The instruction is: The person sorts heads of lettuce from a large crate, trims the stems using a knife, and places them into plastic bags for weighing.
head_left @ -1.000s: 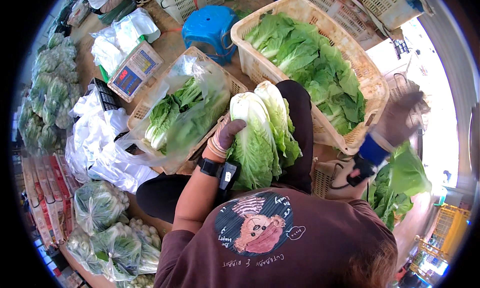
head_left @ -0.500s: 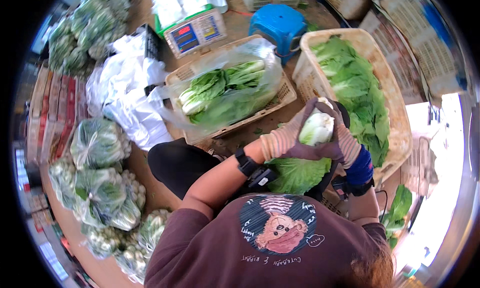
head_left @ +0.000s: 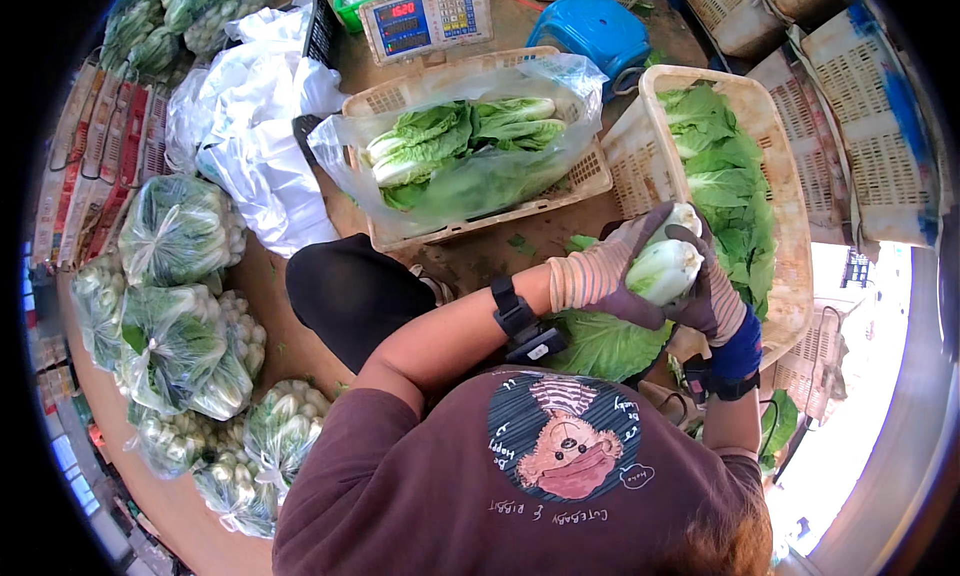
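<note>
Both my gloved hands are wrapped round a pair of leafy Chinese cabbage heads. My left hand (head_left: pixel 622 274) grips them from the left, and my right hand (head_left: pixel 714 294) closes on them from the right. One white butt end of a Chinese cabbage (head_left: pixel 664 272) faces up between the palms. Just beyond it shows a second pale butt (head_left: pixel 684 218). Broad green leaves (head_left: pixel 605 346) hang below my left hand, toward my lap. Right beside my hands stands a tall cream crate (head_left: pixel 790 201) holding more of these greens.
A clear plastic bag (head_left: pixel 340 171) with cabbages lies open in a low crate (head_left: pixel 595 181). Behind are a digital scale (head_left: pixel 425 21) and a blue stool (head_left: pixel 588 36). White bags (head_left: pixel 265 156) and tied bags of greens (head_left: pixel 180 341) fill the left side. Stacked crates (head_left: pixel 860 126) stand at right.
The whole view has shifted with my head. My hands have turned the cabbages slightly, so both white butts show more plainly. My grip stays on them.
</note>
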The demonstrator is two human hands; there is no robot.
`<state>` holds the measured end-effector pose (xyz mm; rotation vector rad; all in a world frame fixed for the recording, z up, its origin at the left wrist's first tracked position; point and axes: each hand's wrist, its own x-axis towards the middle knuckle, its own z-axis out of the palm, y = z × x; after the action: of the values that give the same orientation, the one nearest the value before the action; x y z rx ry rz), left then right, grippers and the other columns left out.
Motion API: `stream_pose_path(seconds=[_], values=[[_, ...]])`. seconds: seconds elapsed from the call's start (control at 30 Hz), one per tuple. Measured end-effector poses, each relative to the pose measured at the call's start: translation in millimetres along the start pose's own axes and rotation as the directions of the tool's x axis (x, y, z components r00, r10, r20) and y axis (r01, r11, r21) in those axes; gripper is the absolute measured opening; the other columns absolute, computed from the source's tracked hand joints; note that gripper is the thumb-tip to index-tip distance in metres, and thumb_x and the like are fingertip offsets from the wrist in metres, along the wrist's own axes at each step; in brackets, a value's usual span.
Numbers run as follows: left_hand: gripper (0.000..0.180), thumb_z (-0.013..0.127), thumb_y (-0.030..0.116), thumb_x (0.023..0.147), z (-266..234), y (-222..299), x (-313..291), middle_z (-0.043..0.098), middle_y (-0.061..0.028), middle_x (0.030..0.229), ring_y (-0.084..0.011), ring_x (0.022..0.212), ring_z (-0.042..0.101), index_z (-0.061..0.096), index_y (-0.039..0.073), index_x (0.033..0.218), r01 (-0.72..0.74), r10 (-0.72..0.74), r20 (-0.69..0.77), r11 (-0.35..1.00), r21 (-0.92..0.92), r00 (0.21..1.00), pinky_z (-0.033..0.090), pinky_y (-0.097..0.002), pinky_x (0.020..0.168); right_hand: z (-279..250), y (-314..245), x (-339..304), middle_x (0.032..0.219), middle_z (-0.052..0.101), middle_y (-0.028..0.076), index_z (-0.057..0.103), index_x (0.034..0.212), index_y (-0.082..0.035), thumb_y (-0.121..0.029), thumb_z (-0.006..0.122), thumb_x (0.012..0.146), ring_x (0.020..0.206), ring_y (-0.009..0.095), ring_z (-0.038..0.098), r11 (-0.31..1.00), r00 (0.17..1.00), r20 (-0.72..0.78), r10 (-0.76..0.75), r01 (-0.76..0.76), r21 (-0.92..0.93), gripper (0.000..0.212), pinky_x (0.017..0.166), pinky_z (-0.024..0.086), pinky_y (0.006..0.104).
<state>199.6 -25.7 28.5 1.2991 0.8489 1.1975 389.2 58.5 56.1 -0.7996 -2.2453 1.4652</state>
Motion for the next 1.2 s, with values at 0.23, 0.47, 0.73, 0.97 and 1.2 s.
stream_pose_path(seconds=[0.23, 0.47, 0.73, 0.97, 1.2], values=[[0.124, 0.083, 0.032, 0.058, -10, -1, -3, 0.035, -0.0246, 0.137, -0.0353, 0.129, 0.034, 0.001, 0.000, 0.144, 0.022, 0.006, -0.117, 0.972, 0.236, 0.993, 0.027, -0.0394, 0.107, 17, 0, 19, 0.117, 0.053, 0.008, 0.046, 0.123, -0.006, -0.029, 0.085, 0.047, 0.104, 0.021, 0.054, 0.975, 0.983, -0.059, 0.173, -0.163, 0.154, 0.089, 0.092, 0.044, 0.0354], [0.085, 0.075, 0.022, 0.071, -68, 68, -100, 0.038, -0.0214, 0.136, -0.0313, 0.124, 0.041, 0.027, -0.001, 0.138, 0.020, 0.372, -0.531, 0.805, 0.593, 0.761, 0.031, -0.0383, 0.105, 4, 19, 37, 0.126, 0.049, 0.011, 0.038, 0.133, -0.005, -0.061, 0.069, 0.067, 0.112, 0.025, 0.051, 0.890, 0.993, -0.115, 0.038, 0.019, 0.456, 0.092, 0.097, 0.042, 0.0417], [0.060, 0.071, 0.018, 0.078, -199, 14, -169, 0.056, -0.0131, 0.111, -0.0194, 0.100, 0.052, 0.043, -0.003, 0.126, -0.029, 0.041, -0.967, 0.999, 0.034, 0.250, 0.041, -0.0305, 0.089, 104, -33, 167, 0.130, 0.049, 0.011, 0.039, 0.134, -0.007, -0.061, 0.062, 0.075, 0.113, 0.029, 0.051, 0.296, 0.970, -0.241, -0.023, 0.237, 0.925, 0.084, 0.098, 0.042, 0.0442], [0.039, 0.057, 0.025, 0.089, -226, 6, -189, 0.050, 0.0016, 0.073, -0.0097, 0.066, 0.047, 0.052, 0.002, 0.120, -0.394, -0.124, -0.899, 0.867, -0.304, 0.420, 0.042, -0.0271, 0.067, 151, -22, 247, 0.126, 0.053, 0.011, 0.043, 0.130, -0.006, -0.048, 0.050, 0.091, 0.107, 0.024, 0.056, 0.369, 0.996, -0.082, 0.028, 0.066, 0.927, 0.058, 0.090, 0.049, 0.0381], [0.050, 0.044, 0.037, 0.094, -203, 27, -195, 0.031, 0.0044, 0.058, -0.0098, 0.058, 0.034, 0.045, 0.002, 0.130, -0.133, -0.187, -0.812, 0.942, -0.308, 0.552, 0.035, -0.0277, 0.066, 138, -53, 265, 0.125, 0.045, 0.017, 0.056, 0.115, -0.013, -0.018, 0.085, 0.051, 0.111, 0.031, 0.051, 0.696, 0.812, -0.083, -0.578, 0.438, -0.569, 0.070, 0.096, 0.046, 0.0386]])
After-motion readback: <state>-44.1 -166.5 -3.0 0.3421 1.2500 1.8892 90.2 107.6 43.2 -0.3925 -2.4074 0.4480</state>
